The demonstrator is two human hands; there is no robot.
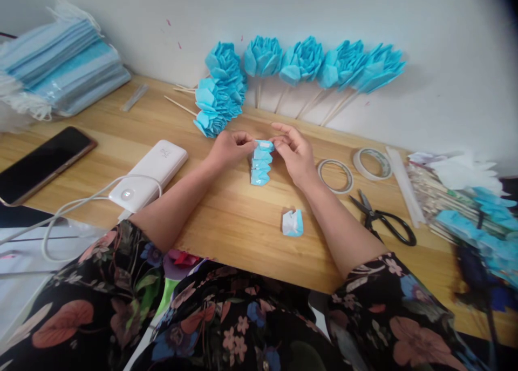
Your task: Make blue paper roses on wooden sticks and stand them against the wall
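A strip of folded blue paper petals lies on the wooden table in front of me, running toward my body. My left hand pinches its far left corner between thumb and finger. On the opposite side, my right hand has thumb and index finger closed on the far right corner, its other fingers raised. Nearer to me sits a single folded blue-and-white piece, apart from both hands. Behind the hands, several blue paper flowers on thin sticks are gathered in a bunch.
More blue flowers lean along the wall. To the right are tape rolls, black-handled scissors and a heap of sticks. On the left lie a phone, a white power bank with cable, and a stack of masks.
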